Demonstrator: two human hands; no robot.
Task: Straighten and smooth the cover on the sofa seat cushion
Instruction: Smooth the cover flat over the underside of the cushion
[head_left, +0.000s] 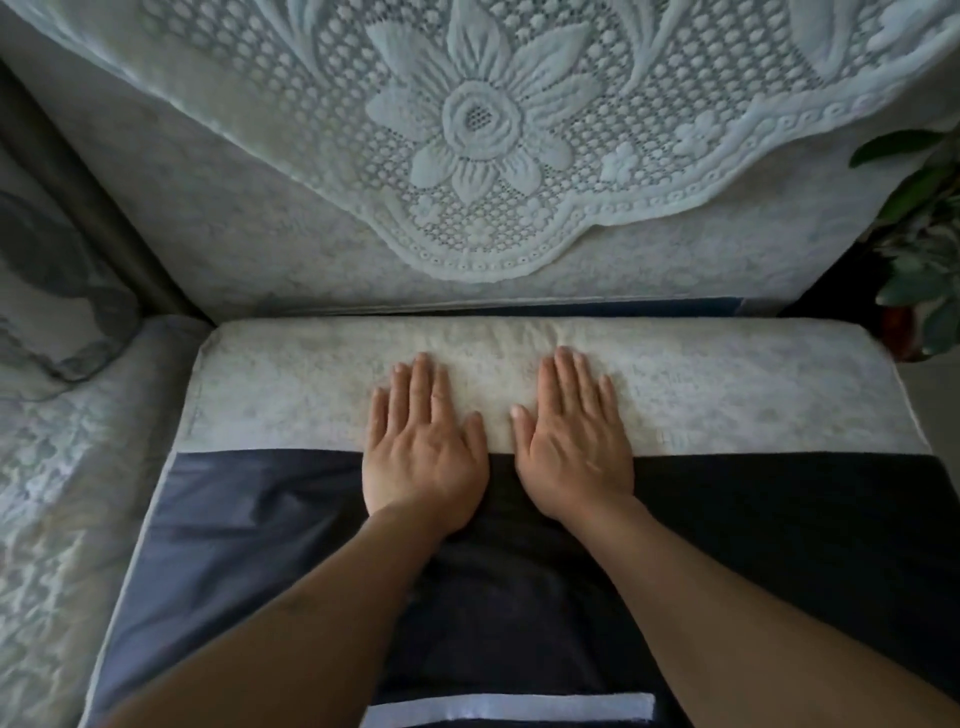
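Hands: left hand (423, 452) and right hand (574, 444) lie flat side by side at frame centre, palms down, apart from each other.
Grip: fingers spread straight on both, pressing, pinching nothing.
Cover: pale textured cover (727, 395) spans the back strip of the seat cushion (223, 519); its near edge runs under both palms.
Dark fabric: navy cloth (779, 530) fills lower frame, creased at lower left.
Backrest: lace throw (478, 124) hangs at top.
Side: plant (919, 249) at right edge.
Risk: uneven outward push likely bunches the cover toward one end; heavy palm drag may pull its near edge off line or shift the navy cloth.
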